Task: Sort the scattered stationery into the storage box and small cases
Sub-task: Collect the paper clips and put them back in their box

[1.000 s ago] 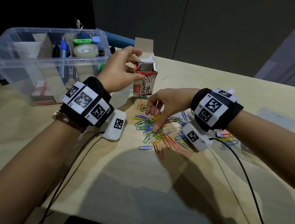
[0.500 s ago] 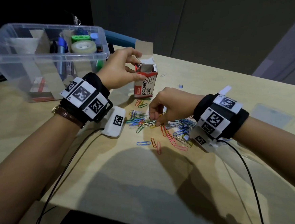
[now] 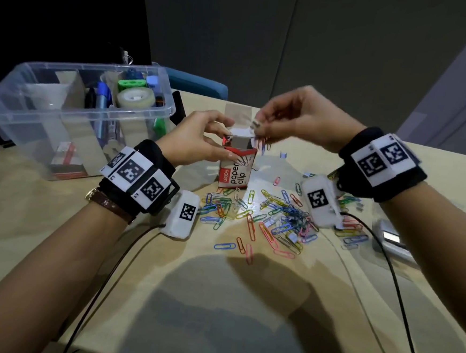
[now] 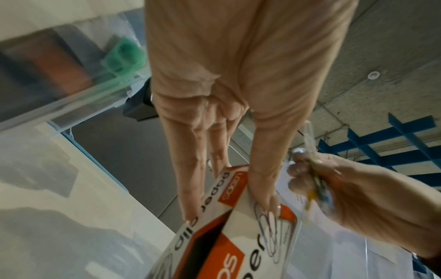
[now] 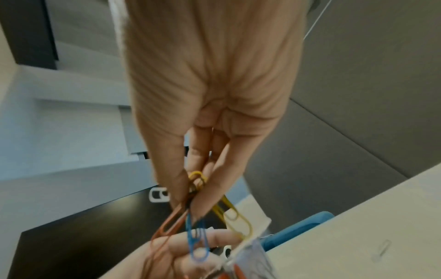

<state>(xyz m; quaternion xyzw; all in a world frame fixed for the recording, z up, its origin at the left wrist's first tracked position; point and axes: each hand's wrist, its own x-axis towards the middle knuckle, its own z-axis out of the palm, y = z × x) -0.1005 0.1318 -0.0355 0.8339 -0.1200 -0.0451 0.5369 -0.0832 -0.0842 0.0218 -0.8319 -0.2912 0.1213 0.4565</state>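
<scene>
A red and white paper clip box (image 3: 236,168) stands upright on the table with its top flap open. My left hand (image 3: 198,140) grips it near the top, thumb on one face and fingers on another (image 4: 241,211). My right hand (image 3: 295,117) hovers just above the box's opening and pinches a small bunch of coloured paper clips (image 5: 195,213) that dangle from its fingertips. A heap of loose coloured paper clips (image 3: 267,215) lies on the table in front of the box.
A clear plastic storage box (image 3: 72,116) at the back left holds tape rolls, pens and a green item. A small clear case (image 3: 391,239) lies at the right edge. A lone clip (image 5: 381,249) lies farther back. Cables trail from both wrists.
My right hand has lifted off the heap with a pinch of clips and moved up and back over the box's opening. The left hand has kept its hold on the box.
</scene>
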